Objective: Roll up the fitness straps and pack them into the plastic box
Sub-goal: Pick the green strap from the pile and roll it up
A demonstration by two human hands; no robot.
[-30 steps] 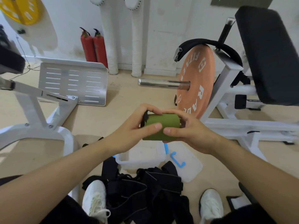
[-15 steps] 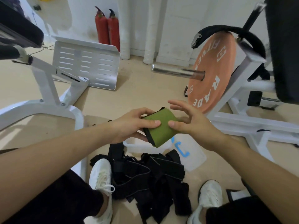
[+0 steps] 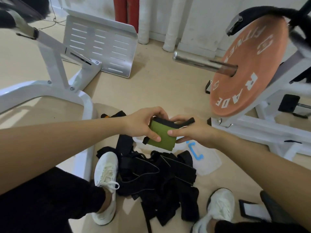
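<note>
The left hand (image 3: 143, 125) and the right hand (image 3: 193, 132) are both holding the green strap (image 3: 165, 140) up in the air. The left hand is curling round the strap's left side, and its thumb is pressing on the green face. The right hand is pinching the right side, with the thumb on the front and the fingers behind. A short black end (image 3: 190, 120) is sticking out past the right hand, so I think the rolling is not quite done.

The plastic box (image 3: 138, 143) is sitting on the floor right under the strap. The strap is hiding most of it, and only a bit of its clear rim is showing. So the way into the box is going to be almost straight down. The strap is lying across from one hand to the other, tipping a little, and both hands are about as near to the box as each other.

The lid (image 3: 207, 163) is lying on the floor just beside the box, on the right hand's side. The pile of black straps (image 3: 156, 175) is waiting on the floor between the white shoes (image 3: 106, 174).
</note>
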